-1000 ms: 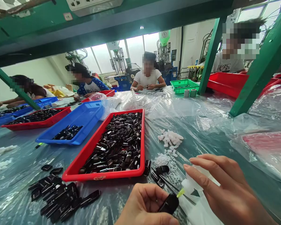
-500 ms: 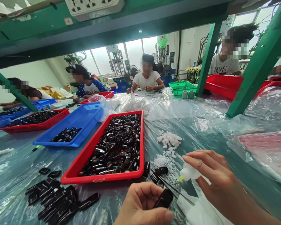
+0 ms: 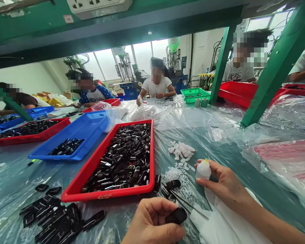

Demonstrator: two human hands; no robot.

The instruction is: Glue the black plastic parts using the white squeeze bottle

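My left hand (image 3: 151,222) is closed around a small glossy black plastic part (image 3: 176,216), pinched between thumb and fingers at the bottom centre. On the right, my right hand (image 3: 227,186) grips a small translucent white squeeze bottle (image 3: 203,170) with a yellow tip, which points upward. Metal tweezers (image 3: 189,204) lie between the hands, partly over several black parts (image 3: 173,184). A heap of tiny white pieces (image 3: 176,175) is spread just beyond them, with larger white pieces (image 3: 181,150) behind. White tissue or cloth (image 3: 218,225) lies under my right forearm.
A red tray (image 3: 152,156) full of black parts stands ahead, beside a blue tray (image 3: 91,127). Loose black parts (image 3: 53,217) lie front left. Green posts (image 3: 271,73) rise at right, under a green beam (image 3: 142,30). Several people sit across the plastic-covered table.
My right hand has turned the bottle so its yellow tip, earlier pointing down and left, now points up. The black part in my left hand has tilted flatter. The view has shifted slightly.
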